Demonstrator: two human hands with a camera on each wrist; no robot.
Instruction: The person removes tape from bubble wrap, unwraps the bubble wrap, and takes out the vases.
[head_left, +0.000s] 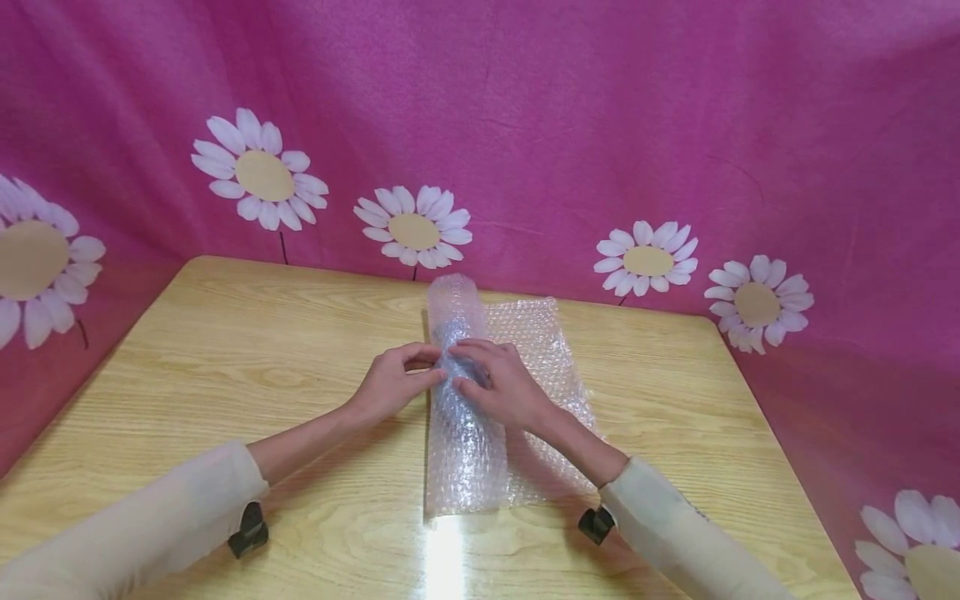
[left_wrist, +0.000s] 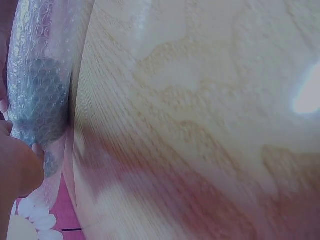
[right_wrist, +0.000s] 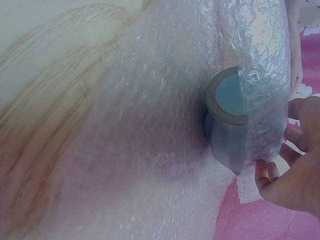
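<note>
A sheet of bubble wrap (head_left: 468, 471) lies on the table, its left part folded over a blue-grey cup or small vase (right_wrist: 227, 142). In the right wrist view the vessel lies on its side, its round rim and pale blue inside showing past the wrap's fold. Through the plastic, the left wrist view shows its dark shape. My left hand (head_left: 393, 379) holds the bundle's left side with bent fingers and thumb. From the right, my right hand (head_left: 506, 385) grips the folded wrap over the vessel, thumb and fingers spread apart.
The wrap's flat part (head_left: 551, 358) stretches out to the right beneath my right forearm. Under everything is a wooden table (head_left: 285, 333) with a bright reflection near its front. A magenta cloth (head_left: 540, 125) with white daisies hangs round the back and sides.
</note>
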